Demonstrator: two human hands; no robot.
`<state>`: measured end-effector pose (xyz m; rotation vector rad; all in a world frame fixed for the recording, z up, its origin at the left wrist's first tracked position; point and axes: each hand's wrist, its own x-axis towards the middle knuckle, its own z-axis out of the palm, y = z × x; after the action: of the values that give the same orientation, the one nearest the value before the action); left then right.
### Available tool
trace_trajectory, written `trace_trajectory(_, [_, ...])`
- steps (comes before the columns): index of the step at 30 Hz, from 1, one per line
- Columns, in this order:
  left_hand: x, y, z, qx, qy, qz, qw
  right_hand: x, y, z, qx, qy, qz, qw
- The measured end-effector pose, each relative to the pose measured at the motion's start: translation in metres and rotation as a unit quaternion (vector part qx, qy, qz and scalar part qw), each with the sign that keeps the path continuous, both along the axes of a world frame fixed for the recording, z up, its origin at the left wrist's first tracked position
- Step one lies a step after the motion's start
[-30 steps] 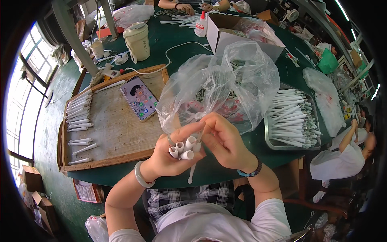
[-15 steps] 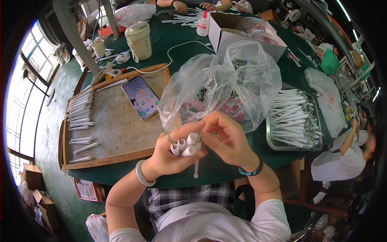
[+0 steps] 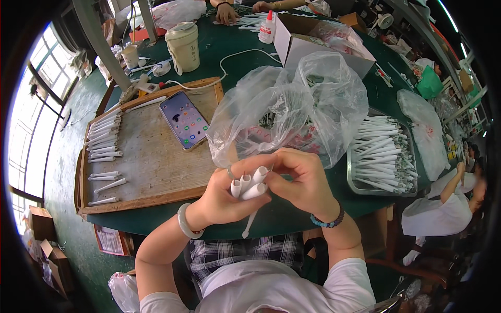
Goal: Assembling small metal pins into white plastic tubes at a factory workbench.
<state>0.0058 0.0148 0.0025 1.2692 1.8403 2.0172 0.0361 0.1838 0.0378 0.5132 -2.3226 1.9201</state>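
Several white hollow tubes (image 3: 252, 191) are bunched in my left hand (image 3: 222, 193), their open ends facing up toward me. One tube's narrow knobbed end (image 3: 246, 233) sticks out below the fist. My right hand (image 3: 300, 180) is pinched at the far right side of the bunch, thumb and forefinger close to a tube's mouth. Something thin and small seems to be between those fingertips, too fine to name. Just beyond both hands lies a clear plastic bag (image 3: 292, 109) with small dark metallic pieces inside.
On the left a wood-framed tray (image 3: 156, 167) holds a row of white tubes (image 3: 104, 136) and a phone (image 3: 183, 121). A metal tray (image 3: 357, 185) of finished-looking tubes stands right. Farther back are a lidded cup (image 3: 183, 48), glue bottle (image 3: 266, 28), white box (image 3: 323, 57) and another person's hands (image 3: 227, 13).
The tube bunch has tilted and shifted slightly right in my left hand, and its lower knobbed end has swung left. My right fingers have closed in nearer the tube mouths.
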Motion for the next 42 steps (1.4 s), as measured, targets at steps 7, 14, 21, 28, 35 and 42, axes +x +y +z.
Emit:
trace_trajectory(7, [0.000, -0.003, 0.000, -0.018, -0.040, -0.005, 0.999, -0.002, 0.003, -0.001, 0.001, -0.008, 0.032, 0.999])
trace_trajectory(14, [0.000, -0.003, 0.004, 0.059, -0.123, -0.038, 0.990, -0.003, 0.005, -0.005, -0.114, -0.081, 0.052, 0.989])
trace_trajectory(21, [0.004, 0.001, 0.008, 0.057, -0.169, -0.034, 0.983, -0.003, 0.004, -0.006, -0.175, -0.120, 0.077, 0.974])
trace_trajectory(28, [0.002, 0.001, 0.009, 0.019, -0.086, -0.005, 0.996, -0.002, 0.005, -0.005, -0.041, -0.017, 0.044, 0.998])
trace_trajectory(35, [0.004, 0.002, 0.009, 0.048, -0.101, -0.012, 0.994, 0.000, 0.000, -0.007, -0.099, -0.079, 0.086, 0.988])
trace_trajectory(42, [0.005, -0.002, 0.006, 0.068, -0.087, 0.019, 0.994, 0.002, -0.006, -0.018, -0.120, -0.044, 0.071, 0.989])
